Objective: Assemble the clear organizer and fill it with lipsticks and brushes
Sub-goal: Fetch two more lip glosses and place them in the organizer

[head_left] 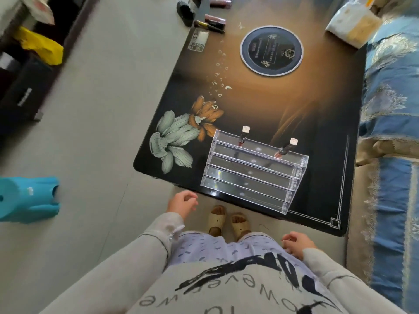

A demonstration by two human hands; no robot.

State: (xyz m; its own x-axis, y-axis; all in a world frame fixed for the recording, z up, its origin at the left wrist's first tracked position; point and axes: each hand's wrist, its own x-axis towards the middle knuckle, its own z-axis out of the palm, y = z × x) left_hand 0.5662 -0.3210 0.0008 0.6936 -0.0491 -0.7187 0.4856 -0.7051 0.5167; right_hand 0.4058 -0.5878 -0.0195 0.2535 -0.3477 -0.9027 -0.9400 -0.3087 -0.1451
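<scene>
Organizer: the clear organizer (252, 169) stands on the dark table (283, 103), near its front edge, at about 1 o'clock from the person's feet. It has stepped rows, the highest at the back.
Lipsticks in organizer: two lipsticks stand in the back row — one (243, 135) toward the left end, the other (286, 147) toward the right end, both leaning a little.
Other lipsticks: several tubes (214, 21) lie at the far corner of the table, at 12 o'clock, well apart from the organizer.
Round disc: a dark round disc (271, 50) lies flat on the table, at 1 o'clock beyond the organizer.
Left hand: the left hand (182, 203) is just off the table edge — fingers loosely curled, holding nothing.
Right hand: the right hand (297, 244) is near the body, at 5 o'clock from the organizer, fingers curled and empty.
</scene>
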